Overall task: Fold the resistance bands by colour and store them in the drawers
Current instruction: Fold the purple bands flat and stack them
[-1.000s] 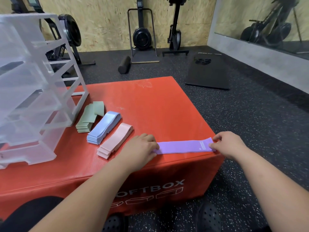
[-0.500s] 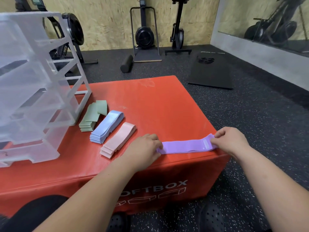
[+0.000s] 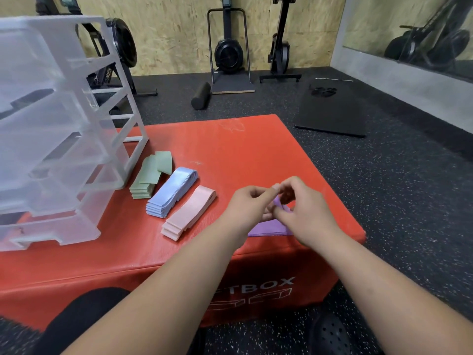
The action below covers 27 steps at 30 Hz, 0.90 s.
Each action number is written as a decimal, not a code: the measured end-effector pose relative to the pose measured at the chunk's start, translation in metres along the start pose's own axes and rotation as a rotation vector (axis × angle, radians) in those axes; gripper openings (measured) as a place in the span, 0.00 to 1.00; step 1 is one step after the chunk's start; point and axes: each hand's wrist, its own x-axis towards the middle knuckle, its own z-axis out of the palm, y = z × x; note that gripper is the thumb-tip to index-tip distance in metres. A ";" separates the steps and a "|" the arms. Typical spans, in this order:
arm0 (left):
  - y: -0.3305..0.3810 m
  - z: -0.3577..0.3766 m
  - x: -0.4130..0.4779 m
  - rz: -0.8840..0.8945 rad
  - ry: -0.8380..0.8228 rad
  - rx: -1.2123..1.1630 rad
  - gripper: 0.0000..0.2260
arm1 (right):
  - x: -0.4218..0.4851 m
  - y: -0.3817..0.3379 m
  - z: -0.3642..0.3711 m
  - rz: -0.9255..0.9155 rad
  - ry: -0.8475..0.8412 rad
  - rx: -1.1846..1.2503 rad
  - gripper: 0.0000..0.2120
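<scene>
Left grip [image 3: 245, 204] and right grip [image 3: 305, 217] both pinch one purple band [image 3: 269, 229] beside three folded stacks [image 3: 172, 192].

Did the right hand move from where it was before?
Yes. The right hand moved left, away from the right edge of the red box, to meet the left hand, folding the purple band over.

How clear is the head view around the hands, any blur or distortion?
Head view: fingertips of left hand and right hand slightly motion-blurred over the purple band; blue stack sharp; wide-angle lens bows the drawer unit; lighting even, no glare.
</scene>
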 end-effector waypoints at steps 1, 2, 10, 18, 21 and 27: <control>0.000 -0.004 0.001 0.002 0.026 0.012 0.16 | 0.000 -0.001 0.002 -0.020 -0.031 0.010 0.17; -0.001 -0.009 0.003 0.003 0.049 0.029 0.15 | 0.001 -0.001 0.004 -0.034 -0.067 0.030 0.18; -0.003 -0.032 0.003 -0.010 0.145 0.167 0.13 | 0.009 0.007 0.010 -0.058 -0.193 0.165 0.26; -0.014 -0.065 0.004 -0.050 0.350 0.300 0.09 | 0.013 0.051 0.022 -0.153 -0.399 -0.303 0.21; -0.020 -0.074 0.000 -0.058 0.365 0.386 0.12 | 0.010 0.059 0.024 -0.159 -0.408 -0.357 0.18; -0.030 -0.087 -0.009 -0.026 0.373 0.756 0.14 | 0.011 0.062 0.023 -0.165 -0.413 -0.379 0.16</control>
